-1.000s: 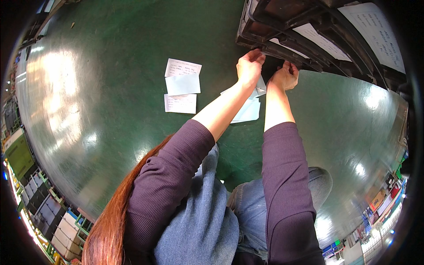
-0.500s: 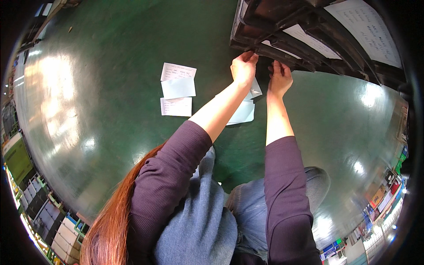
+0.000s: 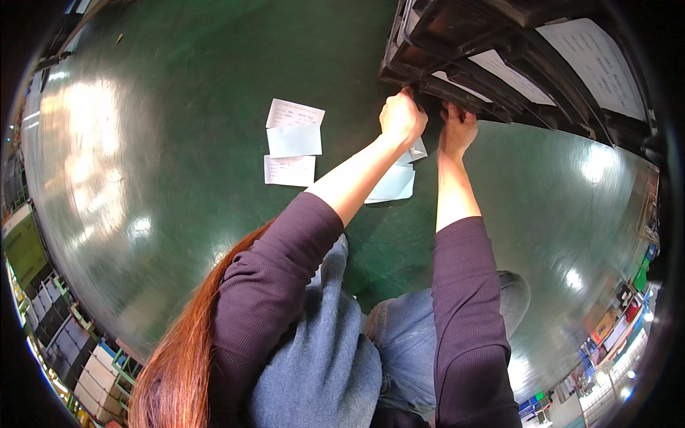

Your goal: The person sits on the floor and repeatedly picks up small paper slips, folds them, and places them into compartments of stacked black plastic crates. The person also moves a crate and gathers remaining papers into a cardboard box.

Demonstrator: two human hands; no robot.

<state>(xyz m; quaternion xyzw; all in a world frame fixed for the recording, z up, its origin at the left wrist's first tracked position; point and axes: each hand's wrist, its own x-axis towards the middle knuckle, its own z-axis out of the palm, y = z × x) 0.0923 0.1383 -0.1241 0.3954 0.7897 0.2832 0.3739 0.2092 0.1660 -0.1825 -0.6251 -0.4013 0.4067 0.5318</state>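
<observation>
Dark plastic crates (image 3: pixel 457 68) with white paper labels (image 3: pixel 511 75) on their sides stand stacked at the upper right. My left hand (image 3: pixel 404 118) is closed at the left end of the lowest crate's edge, its fingertips mostly hidden. Beside it, my right hand (image 3: pixel 459 131) has its fingers bent up against the same edge. Whatever either hand pinches there is too hidden to make out. Beneath my left wrist, pale blue paper slips (image 3: pixel 394 183) lie on the green floor, partly covered by my forearm.
Left of my forearm, white and pale blue slips (image 3: pixel 294 140) overlap on the shiny green floor (image 3: pixel 178 128), some with handwriting. Another written slip (image 3: pixel 289 171) lies just nearer. My jeans-clad knees (image 3: pixel 407 321) are below. Shelving and boxes (image 3: pixel 610 332) line the far right rim.
My left hand has turned and curled more tightly at the crate edge. My right hand stays at the edge with little movement. The whole view has shifted slightly.
</observation>
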